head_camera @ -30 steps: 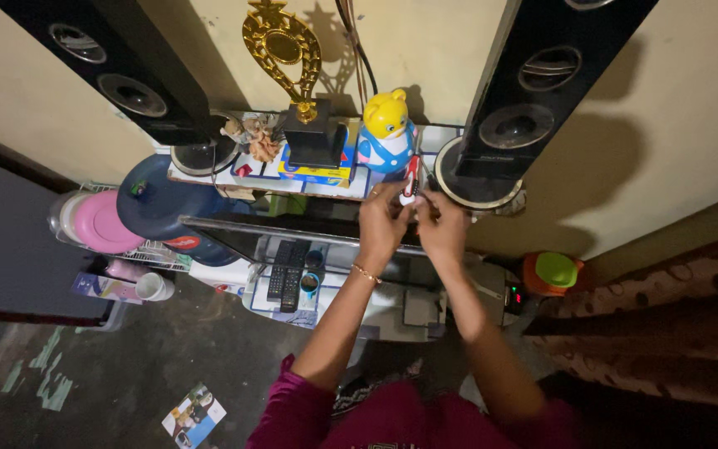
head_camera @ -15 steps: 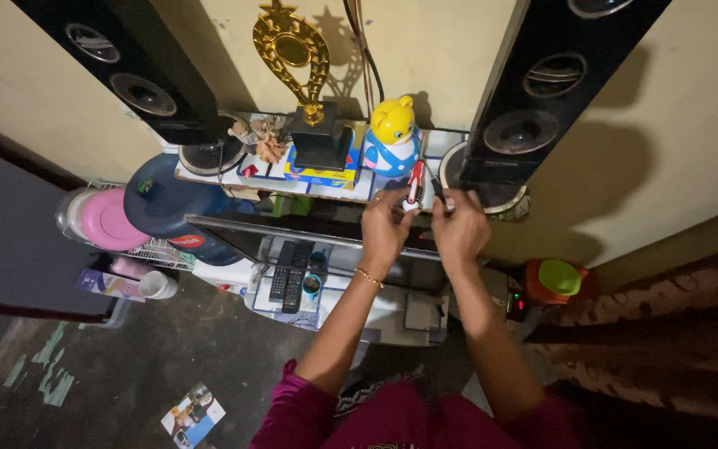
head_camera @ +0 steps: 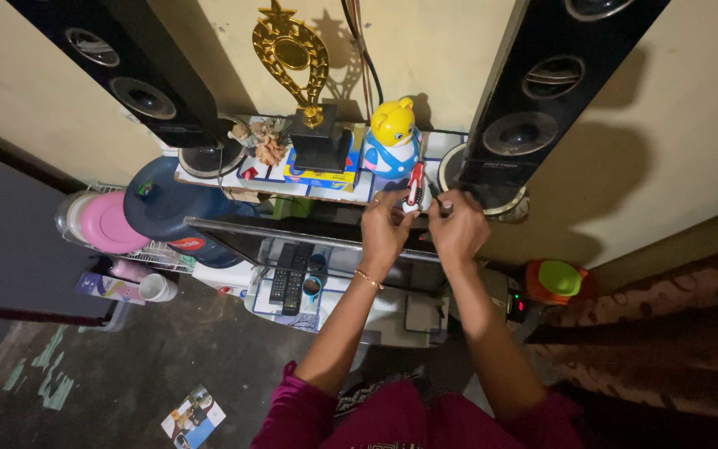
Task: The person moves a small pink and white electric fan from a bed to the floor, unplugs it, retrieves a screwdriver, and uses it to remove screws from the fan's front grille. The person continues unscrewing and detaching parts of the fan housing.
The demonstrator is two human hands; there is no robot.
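Two bare hands meet just above the front edge of a cluttered shelf (head_camera: 209, 179). The left hand (head_camera: 386, 229), a thin bangle (head_camera: 366, 278) on its wrist, pinches a small red-and-white tool (head_camera: 415, 185) that stands nearly upright between its fingertips. The right hand (head_camera: 459, 229) is closed beside it, fingers curled on a thin, partly hidden metal piece (head_camera: 434, 189) that touches the tool; what that piece is cannot be told. Just behind the tool stands a yellow-and-blue bear figure (head_camera: 390, 141), with a gold trophy (head_camera: 294, 58) on a black base to its left. Tall black tower speakers (head_camera: 546, 91) flank the shelf against the cream wall. Below, two remote controls (head_camera: 290, 274) lie on a lower white shelf, and a blue water jug (head_camera: 164, 204) sits at the left.
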